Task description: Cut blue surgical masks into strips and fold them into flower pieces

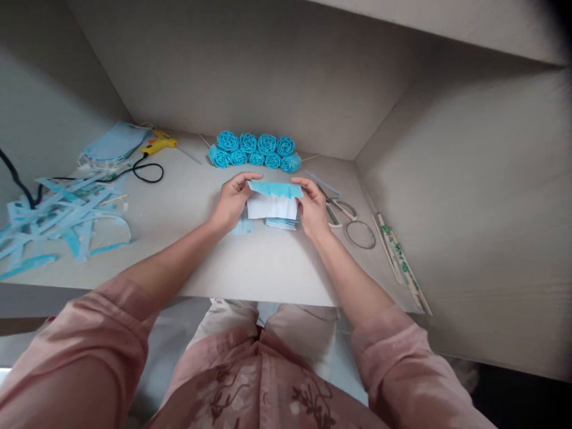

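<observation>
Between my two hands a piece of thin blue and white fabric (271, 206) is stretched out, its blue top edge folded over the white side. My left hand (233, 199) pinches its left end, and my right hand (313, 202) pinches the right end. Under it on the table lies a small stack of blue pieces (282, 223), partly hidden by the held piece. Another pale blue piece (242, 226) lies flat beside the stack. Just beyond my hands sit two rows of blue fabric roses (257, 149).
Scissors (337, 208) and a wire ring (360, 235) lie right of my right hand, with wooden sticks (397, 256) along the right wall. At the left are cut blue strips (67, 214), face masks (117, 143) and a yellow glue gun (159, 142) with its black cord.
</observation>
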Demonstrator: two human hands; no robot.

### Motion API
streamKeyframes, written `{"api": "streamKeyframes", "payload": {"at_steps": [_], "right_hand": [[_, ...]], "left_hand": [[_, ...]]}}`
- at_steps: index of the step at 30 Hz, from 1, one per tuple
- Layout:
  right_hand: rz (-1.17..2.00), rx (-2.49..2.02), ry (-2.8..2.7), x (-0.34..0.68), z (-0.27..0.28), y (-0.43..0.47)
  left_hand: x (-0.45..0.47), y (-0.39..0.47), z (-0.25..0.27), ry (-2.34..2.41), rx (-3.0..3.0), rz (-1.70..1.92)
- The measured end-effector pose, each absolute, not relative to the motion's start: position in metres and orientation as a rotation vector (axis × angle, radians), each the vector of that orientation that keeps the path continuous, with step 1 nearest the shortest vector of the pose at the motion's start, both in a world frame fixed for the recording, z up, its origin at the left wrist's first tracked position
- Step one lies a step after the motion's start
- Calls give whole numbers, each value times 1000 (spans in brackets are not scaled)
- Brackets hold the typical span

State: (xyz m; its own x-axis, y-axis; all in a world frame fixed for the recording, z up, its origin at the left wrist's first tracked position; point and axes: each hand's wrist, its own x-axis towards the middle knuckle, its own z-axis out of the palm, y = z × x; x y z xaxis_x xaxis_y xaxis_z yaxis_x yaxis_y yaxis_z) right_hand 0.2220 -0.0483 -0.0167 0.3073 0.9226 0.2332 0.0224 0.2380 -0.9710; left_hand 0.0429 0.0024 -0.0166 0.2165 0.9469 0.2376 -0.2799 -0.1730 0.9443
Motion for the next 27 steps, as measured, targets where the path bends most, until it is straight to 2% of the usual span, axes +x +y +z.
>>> {"api": "streamKeyframes", "payload": {"at_steps": [6,11,15,18,20,24,27], "right_hand": [[727,-1241,-1108,225,-14,-46],[528,-1218,-1100,279,16,-34],[396,-1447,-1266,344,33,-22],[264,-1843,-1544,381,27,-18],[273,-1958,-1568,397,17,-17],[291,-2050,-1559,408,-4,-17],[250,-2106,-1559,403,-5,-17]], "left_hand": [[42,-1,-11,755,1275,1266],[40,-6,-3,699,1222,1230],[36,-14,-1,609,1335,906],[35,-18,-5,512,1643,637],[36,-16,-9,436,1907,583],[39,-10,-15,278,2296,775],[39,-9,-13,301,2367,992]]}}
